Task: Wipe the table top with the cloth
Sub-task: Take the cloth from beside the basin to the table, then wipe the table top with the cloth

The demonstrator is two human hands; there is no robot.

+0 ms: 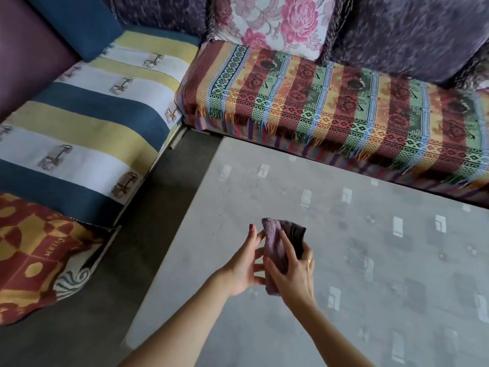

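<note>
A grey table top with pale rectangular markings (370,260) fills the lower right, its far edge running along one seat cushion under a multicoloured striped woven throw with fringe (330,102). Beyond the table's left edge sits a second seat covered in a blue, yellow and white striped cloth (87,123), and nearer, one red-and-yellow patterned blanket (29,252) bearing the word "HELLO". One pink floral pillow (275,19) leans at the back. Over the table's left part, two hands hold one folded purple terry cloth (275,247), its long axis pointing away toward the far edge. The right hand (293,274) curls around it; the left hand (244,263) has its fingers spread loosely, fingertips touching its side.
</note>
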